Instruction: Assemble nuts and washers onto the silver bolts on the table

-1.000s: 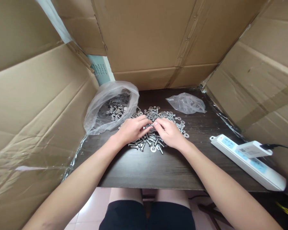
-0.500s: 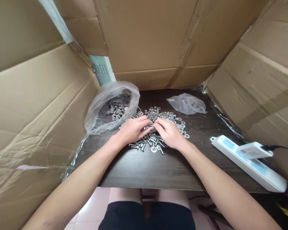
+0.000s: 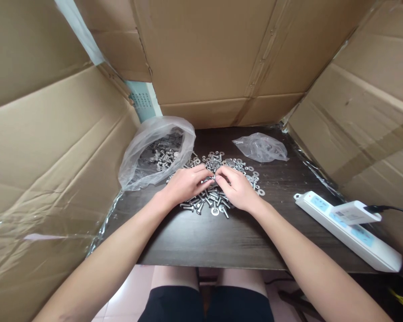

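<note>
Over a pile of loose hardware, my left hand [image 3: 187, 182] and my right hand [image 3: 237, 185] meet fingertip to fingertip. Both are closed in a pinch on one small shiny bolt [image 3: 213, 177], mostly hidden by the fingers; whether a nut or washer is on it I cannot tell. Bolts [image 3: 215, 197] lie under and in front of the hands. Flat washers [image 3: 255, 174] and nuts are scattered behind and to the right of them. Left of the pile, an open clear plastic bag [image 3: 130, 172] holds many bolts with washers on them [image 3: 163, 158].
A smaller crumpled plastic bag [image 3: 263, 147] lies at the back right of the dark table [image 3: 201, 243]. A white power strip [image 3: 345, 232] with a plugged-in adapter [image 3: 356, 212] and black cable runs along the right. Cardboard walls [image 3: 204, 53] enclose the back and both sides.
The view has tilted slightly, so everything sits a little lower. Both hands keep their pinch at the same spot over the pile, with the right fingers slightly more curled.
</note>
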A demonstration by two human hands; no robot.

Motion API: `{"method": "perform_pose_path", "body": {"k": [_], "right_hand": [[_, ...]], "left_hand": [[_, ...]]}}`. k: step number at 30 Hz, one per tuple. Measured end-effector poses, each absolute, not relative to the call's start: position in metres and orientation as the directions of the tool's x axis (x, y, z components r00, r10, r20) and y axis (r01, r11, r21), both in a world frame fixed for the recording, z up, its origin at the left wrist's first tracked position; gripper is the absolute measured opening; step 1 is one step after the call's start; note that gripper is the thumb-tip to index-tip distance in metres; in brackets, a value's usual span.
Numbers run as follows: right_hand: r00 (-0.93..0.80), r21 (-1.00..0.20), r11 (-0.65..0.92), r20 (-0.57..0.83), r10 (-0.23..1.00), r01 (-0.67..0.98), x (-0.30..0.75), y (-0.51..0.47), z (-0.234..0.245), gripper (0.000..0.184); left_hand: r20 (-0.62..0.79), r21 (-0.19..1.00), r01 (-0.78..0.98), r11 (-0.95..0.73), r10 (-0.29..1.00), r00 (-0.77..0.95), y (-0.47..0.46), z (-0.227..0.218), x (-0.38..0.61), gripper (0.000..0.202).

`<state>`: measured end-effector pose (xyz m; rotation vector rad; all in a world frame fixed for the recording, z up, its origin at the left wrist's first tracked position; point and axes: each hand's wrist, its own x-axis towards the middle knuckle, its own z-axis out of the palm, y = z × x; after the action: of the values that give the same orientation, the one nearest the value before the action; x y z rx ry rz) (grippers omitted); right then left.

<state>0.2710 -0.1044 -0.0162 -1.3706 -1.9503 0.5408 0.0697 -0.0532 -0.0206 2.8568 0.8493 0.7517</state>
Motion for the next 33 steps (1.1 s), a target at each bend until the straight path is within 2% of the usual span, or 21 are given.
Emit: {"method": "perform_pose_path", "body": {"k": [4, 11, 18, 28, 33], "right_hand": [[-0.216, -0.667, 0.362, 0.294, 0.931, 0.651, 0.2712, -0.1035, -0.0167, 0.016], [-0.230, -0.624, 0.385, 0.317, 0.920, 0.680, 0.2715, -0.1009, -0.0215, 0.036], [-0.196, -0.670, 0.366, 0.318, 0.928, 0.645, 0.2706, -0.1038, -0.0165, 0.015], [-0.238, -0.623, 0.387, 0.312, 0.920, 0.680, 0.2712, -0.1007, -0.0212, 0.035], [-0.210, -0.660, 0.368, 0.309, 0.928, 0.655, 0.2711, -0.1030, -0.0171, 0.026]], "left_hand": [[0.441, 0.199, 0.498, -0.844, 0.531, 0.724, -0.0528, -0.0225, 0.0696, 0.030], [0.458, 0.193, 0.486, -0.853, 0.516, 0.724, -0.0526, -0.0212, 0.0696, 0.026], [0.472, 0.180, 0.487, -0.855, 0.509, 0.720, -0.0518, -0.0202, 0.0692, 0.029], [0.459, 0.174, 0.489, -0.855, 0.510, 0.728, -0.0528, -0.0190, 0.0697, 0.031], [0.459, 0.172, 0.489, -0.855, 0.509, 0.728, -0.0524, -0.0190, 0.0692, 0.033]]}}
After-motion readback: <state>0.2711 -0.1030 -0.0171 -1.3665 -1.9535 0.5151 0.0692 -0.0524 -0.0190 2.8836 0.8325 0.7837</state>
